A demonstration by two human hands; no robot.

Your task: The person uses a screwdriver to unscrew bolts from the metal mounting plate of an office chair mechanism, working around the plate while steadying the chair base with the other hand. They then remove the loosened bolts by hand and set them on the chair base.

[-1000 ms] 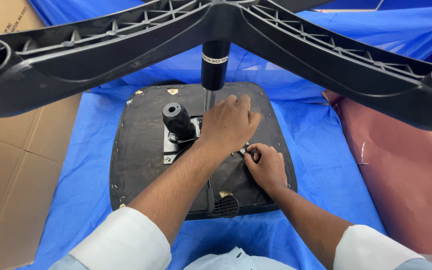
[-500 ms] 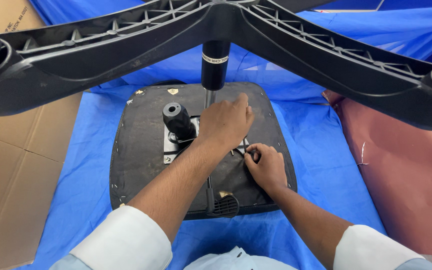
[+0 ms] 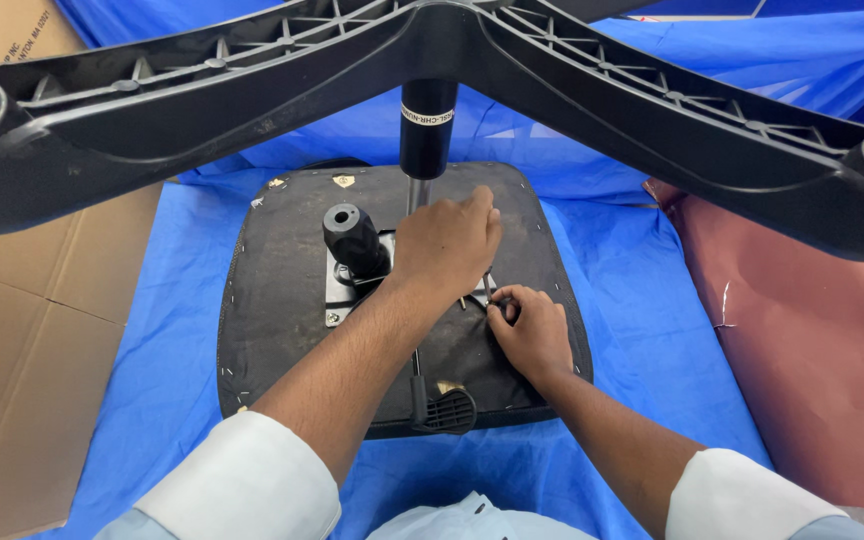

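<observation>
A black chair seat lies upside down on a blue sheet. Bolted to it is a metal mechanism plate with a black knob. My left hand lies over the plate's right side, fingers curled down on it. My right hand pinches a small metal hex key just below the left hand's fingers. The key's tip and the bolt are hidden by my hands. A thin lever with a black paddle handle runs toward me under my left forearm.
The black star-shaped chair base spans the top of the view, its gas cylinder coming down to the plate. Flat cardboard lies at the left, a maroon sheet at the right, and the blue sheet surrounds the seat.
My left hand has shifted slightly on the plate. My right hand stays at the hex key with only a small turn of the fingers.
</observation>
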